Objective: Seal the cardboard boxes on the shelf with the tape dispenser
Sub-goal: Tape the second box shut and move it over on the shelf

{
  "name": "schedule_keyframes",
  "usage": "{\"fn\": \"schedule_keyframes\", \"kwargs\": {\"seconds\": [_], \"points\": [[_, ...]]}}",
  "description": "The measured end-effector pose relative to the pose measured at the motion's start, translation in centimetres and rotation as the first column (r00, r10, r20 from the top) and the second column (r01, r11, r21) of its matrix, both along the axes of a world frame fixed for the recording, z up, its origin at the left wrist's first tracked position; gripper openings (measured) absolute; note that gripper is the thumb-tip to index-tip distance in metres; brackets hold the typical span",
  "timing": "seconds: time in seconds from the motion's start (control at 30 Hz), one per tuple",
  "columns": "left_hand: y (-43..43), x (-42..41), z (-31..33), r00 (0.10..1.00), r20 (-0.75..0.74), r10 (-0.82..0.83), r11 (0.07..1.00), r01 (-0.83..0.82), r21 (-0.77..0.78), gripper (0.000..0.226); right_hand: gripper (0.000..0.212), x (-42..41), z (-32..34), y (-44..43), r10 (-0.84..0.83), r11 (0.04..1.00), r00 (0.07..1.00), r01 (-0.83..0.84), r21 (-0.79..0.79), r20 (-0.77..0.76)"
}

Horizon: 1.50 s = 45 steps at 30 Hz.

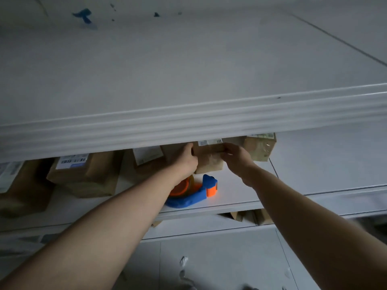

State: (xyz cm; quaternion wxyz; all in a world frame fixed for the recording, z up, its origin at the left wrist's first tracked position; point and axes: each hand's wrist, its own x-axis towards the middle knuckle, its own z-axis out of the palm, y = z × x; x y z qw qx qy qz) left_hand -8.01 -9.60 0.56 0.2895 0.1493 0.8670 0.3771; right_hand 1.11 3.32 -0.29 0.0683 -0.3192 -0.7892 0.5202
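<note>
Both arms reach under the upper shelf lip. The left hand (186, 159) grips the left side of a small brown cardboard box (209, 162). The right hand (235, 155) curls its fingers over the box's top right edge. The box sits between the hands on the white metal shelf (240, 191). The blue-and-orange plastic tape dispenser (199, 192) lies just below the left wrist, in neither hand's grasp. A larger labelled brown carton (83, 174) stands left of the left hand.

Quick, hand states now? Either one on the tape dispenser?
Left hand: grips the cardboard box by its left side.
Right hand: fingers curled over the same box's top right edge.
Neither holds the tape dispenser, which lies on the shelf.
</note>
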Motion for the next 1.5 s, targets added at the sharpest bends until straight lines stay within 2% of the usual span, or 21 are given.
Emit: {"fn": "schedule_keyframes", "kwargs": {"seconds": [0.1, 0.3, 0.4, 0.43, 0.5, 0.57, 0.6, 0.63, 0.7, 0.77, 0.9, 0.97, 1.07, 1.23, 1.3, 1.37, 1.43, 1.5], "points": [[2.1, 1.1, -0.2, 0.998, -0.005, -0.068, 0.998, 0.069, 0.013, 0.052, 0.033, 1.9, -0.1, 1.9, -0.107, 0.994, 0.994, 0.107, -0.004, 0.021], [5.7, 4.7, -0.3, 0.98, -0.067, -0.189, 0.982, 0.188, -0.027, 0.058, 0.01, 6.1, 0.2, 4.9, -0.199, 0.974, 0.978, 0.19, 0.127, 0.062], [6.7, 6.7, -0.3, 0.962, -0.139, -0.236, 0.971, 0.229, -0.067, 0.055, 0.025, 8.3, 0.4, 6.7, -0.226, 0.968, 0.959, 0.201, 0.148, 0.172], [6.8, 7.3, -0.3, 0.956, -0.168, -0.239, 0.971, 0.23, -0.073, 0.053, 0.032, 9.1, 0.6, 7.3, -0.196, 0.979, 0.962, 0.181, 0.094, 0.191], [6.4, 8.0, 0.2, 0.939, -0.226, -0.259, 0.965, 0.242, -0.099, 0.054, 0.036, 10.7, 1.2, 8.0, -0.055, 0.986, 0.983, 0.081, -0.146, 0.177], [5.8, 8.7, 0.8, 0.912, -0.27, -0.309, 0.942, 0.253, -0.222, 0.08, 0.031, 11.9, 1.8, 8.1, 0.126, 0.947, 0.971, -0.057, -0.315, 0.202], [5.7, 9.1, 1.0, 0.895, -0.288, -0.339, 0.917, 0.246, -0.315, 0.098, 0.028, 12.2, 1.6, 8.4, 0.181, 0.948, 0.951, -0.102, -0.301, 0.25], [5.7, 9.7, 1.0, 0.872, -0.32, -0.37, 0.885, 0.226, -0.407, 0.111, 0.026, 12.3, 1.2, 8.5, 0.185, 0.964, 0.937, -0.115, -0.239, 0.295], [6.1, 10.8, 0.6, 0.824, -0.399, -0.403, 0.839, 0.157, -0.522, 0.12, 0.022, 12.3, 0.0, 9.1, 0.041, 0.999, 0.948, -0.034, -0.03, 0.317], [6.7, 11.8, 0.3, 0.811, -0.451, -0.373, 0.84, 0.088, -0.536, 0.12, 0.03, 12.2, -0.9, 9.7, -0.08, 0.992, 0.957, 0.05, 0.114, 0.278], [7.2, 12.4, 0.0, 0.773, -0.516, -0.37, 0.841, 0.043, -0.539, 0.103, 0.058, 11.1, -1.4, 10.2, 0.016, 0.994, 0.99, -0.031, 0.105, 0.14], [6.4, 12.0, 0.1, 0.772, -0.509, -0.381, 0.861, 0.097, -0.499, 0.095, 0.067, 10.6, -1.2, 10.4, 0.057, 0.997, 0.996, -0.061, 0.05, 0.075], [4.5, 10.8, 0.7, 0.782, -0.399, -0.48, 0.849, 0.299, -0.436, 0.094, 0.077, 10.5, -1.0, 10.5, 0.131, 0.991, 0.988, -0.129, -0.033, 0.079], [3.4, 9.7, 2.1, 0.808, -0.31, -0.502, 0.849, 0.39, -0.356, 0.095, 0.08, 11.9, -1.6, 11.2, 0.198, 0.959, 0.98, -0.192, -0.209, 0.005], [4.2, 10.0, 2.5, 0.775, -0.275, -0.57, 0.791, 0.426, -0.44, 0.102, 0.076, 12.5, -1.3, 11.6, 0.185, 0.932, 0.981, -0.192, -0.307, -0.05], [4.9, 10.1, 2.5, 0.745, -0.276, -0.608, 0.752, 0.427, -0.503, 0.12, 0.071, 12.9, -0.5, 11.8, 0.106, 0.906, 0.985, -0.151, -0.394, -0.134], [5.2, 9.8, 2.3, 0.778, -0.28, -0.562, 0.8, 0.427, -0.421, 0.127, 0.063, 13.1, 0.2, 11.9, -0.047, 0.884, 0.97, -0.072, -0.463, -0.239], [4.9, 9.8, 1.9, 0.847, -0.275, -0.455, 0.886, 0.4, -0.236, 0.126, 0.055, 13.4, 0.5, 12.6, -0.18, 0.874, 0.944, 0.023, -0.486, -0.278]]}}
